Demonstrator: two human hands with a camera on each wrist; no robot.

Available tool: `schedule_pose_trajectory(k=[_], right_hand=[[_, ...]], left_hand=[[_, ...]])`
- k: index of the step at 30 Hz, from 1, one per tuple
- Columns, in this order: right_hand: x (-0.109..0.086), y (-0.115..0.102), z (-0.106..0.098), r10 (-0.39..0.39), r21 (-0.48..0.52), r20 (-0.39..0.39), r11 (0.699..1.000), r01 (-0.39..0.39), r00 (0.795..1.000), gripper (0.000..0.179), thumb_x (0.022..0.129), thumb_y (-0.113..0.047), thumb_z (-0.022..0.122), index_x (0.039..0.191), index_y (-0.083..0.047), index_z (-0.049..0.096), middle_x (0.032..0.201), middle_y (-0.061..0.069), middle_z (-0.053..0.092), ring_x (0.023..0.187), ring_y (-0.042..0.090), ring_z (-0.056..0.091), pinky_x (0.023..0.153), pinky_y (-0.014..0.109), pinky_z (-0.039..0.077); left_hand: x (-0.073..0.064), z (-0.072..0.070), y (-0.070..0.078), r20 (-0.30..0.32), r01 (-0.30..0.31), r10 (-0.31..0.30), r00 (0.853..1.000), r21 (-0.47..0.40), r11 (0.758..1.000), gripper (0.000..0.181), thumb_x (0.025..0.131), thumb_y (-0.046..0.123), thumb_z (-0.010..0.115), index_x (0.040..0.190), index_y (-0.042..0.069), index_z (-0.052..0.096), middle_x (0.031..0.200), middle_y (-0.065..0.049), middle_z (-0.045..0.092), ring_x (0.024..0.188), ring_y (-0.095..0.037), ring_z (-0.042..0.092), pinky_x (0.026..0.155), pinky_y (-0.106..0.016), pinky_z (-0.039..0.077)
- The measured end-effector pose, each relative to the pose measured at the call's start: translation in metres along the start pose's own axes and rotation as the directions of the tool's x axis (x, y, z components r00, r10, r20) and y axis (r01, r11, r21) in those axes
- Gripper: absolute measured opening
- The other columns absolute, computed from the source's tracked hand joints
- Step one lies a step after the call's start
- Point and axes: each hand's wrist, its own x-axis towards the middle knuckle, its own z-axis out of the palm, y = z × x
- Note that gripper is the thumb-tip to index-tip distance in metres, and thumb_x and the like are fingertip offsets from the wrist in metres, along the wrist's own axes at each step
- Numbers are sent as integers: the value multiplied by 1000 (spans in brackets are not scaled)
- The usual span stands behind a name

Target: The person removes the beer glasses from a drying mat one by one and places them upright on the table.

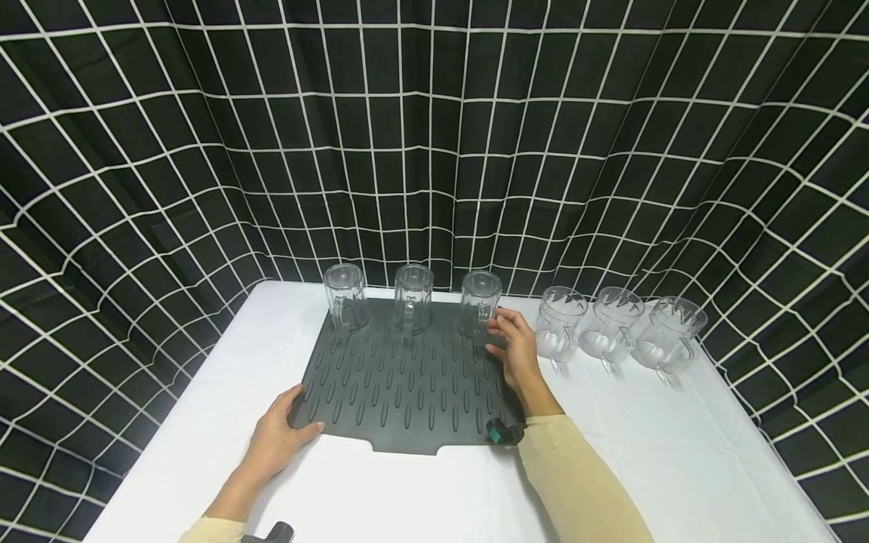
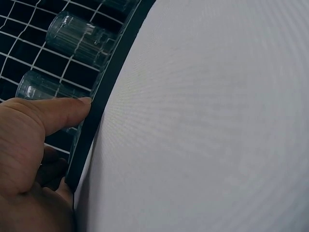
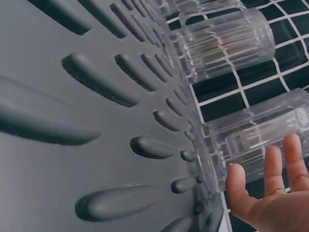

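A dark grey ridged drying mat point(image 1: 407, 411) lies on the white table, carrying three upside-down clear glass mugs in a row at its back: a left mug point(image 1: 345, 298), a middle mug point(image 1: 413, 298) and a right mug point(image 1: 479, 305). My left hand point(image 1: 278, 434) holds the mat's front left corner, with thumb and fingers on either side of it; the wrist view shows the thumb point(image 2: 67, 112) on the edge. Beside the right mug is my right hand point(image 1: 517, 351), its fingers point(image 3: 273, 169) spread and extended. Whether they touch the glass I cannot tell.
To the right of the mat three more clear mugs stand upright in a row: one near mug point(image 1: 560, 324), a middle one point(image 1: 611, 324) and a far right one point(image 1: 668, 335). A black curtain point(image 1: 434, 151) with white grid lines surrounds the white table point(image 1: 652, 467).
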Motion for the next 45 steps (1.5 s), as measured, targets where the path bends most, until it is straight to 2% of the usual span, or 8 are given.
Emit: schedule_pose_trajectory(k=[9, 12, 17, 24, 32, 36, 45], right_hand=[[5, 12, 7, 67, -28, 44, 997, -66, 997, 30, 100, -20, 45, 122, -2, 53, 113, 19, 58, 102, 28, 55, 85, 53, 49], [5, 15, 10, 75, -8, 65, 997, -75, 995, 35, 102, -22, 43, 126, 1, 50, 115, 20, 56, 110, 37, 51, 91, 60, 45], [6, 16, 15, 69, 89, 75, 993, -76, 995, 38, 102, -21, 43, 126, 8, 46, 107, 18, 59, 119, 51, 41, 97, 66, 37], [7, 15, 19, 64, 85, 66, 994, -70, 996, 38, 102, -21, 44, 125, 10, 48, 99, 12, 63, 104, 37, 55, 90, 54, 46], [9, 16, 23, 70, 58, 36, 996, -72, 997, 40, 102, -21, 47, 127, 10, 49, 95, 8, 65, 94, 26, 61, 89, 50, 48], [9, 18, 26, 60, 67, 13, 996, -61, 998, 36, 101, -18, 49, 122, 11, 51, 91, 7, 66, 88, 23, 62, 85, 47, 49], [6, 18, 29, 21, 78, -23, 997, -19, 1000, 32, 102, -18, 51, 115, 11, 54, 87, 5, 65, 86, 20, 63, 89, 54, 47]], left_hand=[[-2, 0, 0, 2, 4, -4, 1000, -1, 1000, 85, 84, 28, 73, 150, 0, 26, 153, -23, 24, 138, -44, 24, 110, -58, 21], [-2, 0, 1, 3, 4, -4, 1000, -6, 1000, 84, 85, 26, 73, 150, 0, 26, 153, -23, 23, 138, -44, 23, 111, -57, 21], [-1, 0, 0, 2, -3, 3, 1000, -12, 1000, 82, 85, 24, 72, 149, -2, 27, 152, -25, 24, 137, -45, 24, 110, -58, 21], [0, 1, -1, 0, -7, 7, 1000, -9, 1000, 82, 85, 24, 73, 149, -2, 27, 152, -26, 24, 137, -45, 24, 110, -57, 21], [0, 1, 0, 9, 14, -14, 1000, -14, 1000, 83, 86, 24, 72, 150, 0, 26, 153, -24, 23, 138, -43, 23, 111, -56, 20], [0, 1, 0, 9, 17, -17, 1000, -17, 1000, 82, 86, 23, 72, 150, 0, 26, 153, -24, 23, 139, -43, 22, 111, -56, 20], [-1, 0, 0, -1, 4, -4, 1000, -24, 1000, 83, 85, 23, 73, 150, 0, 26, 153, -24, 23, 138, -44, 24, 111, -57, 21]])
